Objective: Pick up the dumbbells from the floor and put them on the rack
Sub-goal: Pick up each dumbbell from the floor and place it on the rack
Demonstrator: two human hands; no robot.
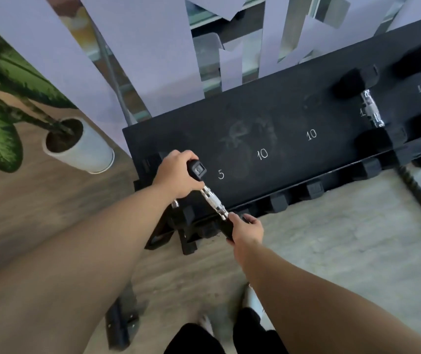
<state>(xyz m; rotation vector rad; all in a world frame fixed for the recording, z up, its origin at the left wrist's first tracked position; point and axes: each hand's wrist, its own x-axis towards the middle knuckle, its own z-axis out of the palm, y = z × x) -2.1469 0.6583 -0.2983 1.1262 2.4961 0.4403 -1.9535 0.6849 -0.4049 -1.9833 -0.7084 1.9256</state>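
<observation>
While both arms reach forward over the wood-look floor point(50, 226), the long matte-black metal rack point(268, 139), its sloped top shelf chalked with white weight numbers, fills the middle of the view. Two larger black hex-headed dumbbells with knurled chrome handles point(373, 111) already rest at its far right end, just beside each other. At the rack's left end, close to the painted "5", a small black hex-headed dumbbell with a knurled chrome handle point(213, 200) is held tilted, its far head over the shelf and its near head off the front edge. The left hand point(178, 175) is wrapped around the far head; the right hand point(245, 229) is closed on the near head. The handle between them is bare.

It is probably light for its kind, rigid and dense, with grippy rubber ends. The knurled bar would give the surest hold; gripping the heads risks pinched fingers as it settles into place.
</observation>
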